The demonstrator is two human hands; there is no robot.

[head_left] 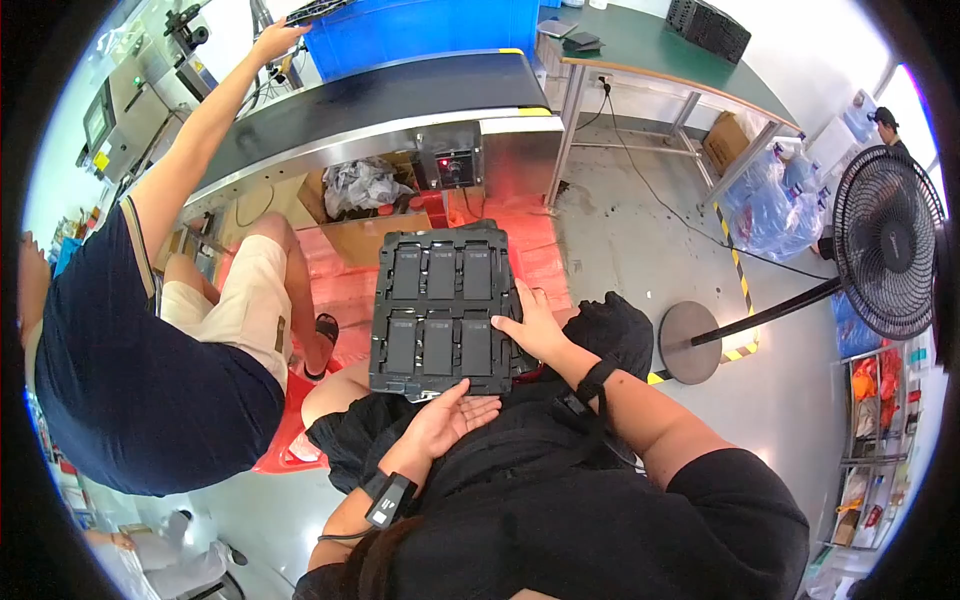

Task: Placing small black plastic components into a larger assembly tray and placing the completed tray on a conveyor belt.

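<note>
A black moulded plastic tray (378,330) rests over my lap, with several flat black rectangular pieces (437,345) lying in its pockets. My right hand (535,325) grips the tray's right side, thumb on top and fingers along the edge. At the near edge, my left hand (450,420) lies palm up with its fingers stretched out and visible; its thumb tip touches the rim. Whether more trays are stacked beneath is hard to make out.
A conveyor belt (400,105) runs ahead, with a blue bin (420,35) behind it. On my left, a seated co-worker (150,350) reaches over the belt. A green-topped table (670,50) and a standing fan (888,240) are on the right.
</note>
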